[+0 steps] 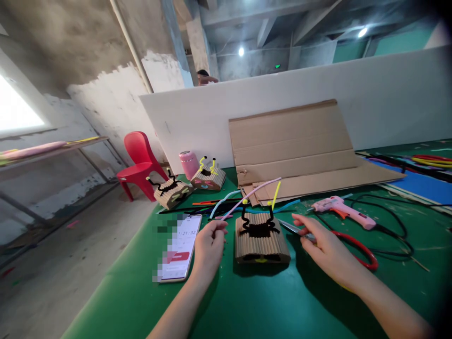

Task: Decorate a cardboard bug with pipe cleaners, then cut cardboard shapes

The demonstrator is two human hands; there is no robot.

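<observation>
A corrugated cardboard craft figure [263, 242] stands on the table between my hands, with black fuzzy-stem antennae tipped in yellow and a dark opening on top. My left hand [212, 242] is closed at the figure's left, its fingertips around the lower end of a long pink pipe cleaner [252, 194]. A yellow pipe cleaner [276, 194] rises upright at the right antenna's tip. On the right, my right hand [319, 242] has its fingers around the middle of the red-handled scissors [369, 260], blades pointing toward the figure.
Left is a phone [181, 254] showing a timer. Two similar cardboard figures [171, 193] and a pink cup [189, 165] stand behind. A pink glue gun [344, 209] with its black cord lies right. Folded cardboard [293, 146] leans against a white partition [388, 99]; a red chair [139, 155] stands beyond.
</observation>
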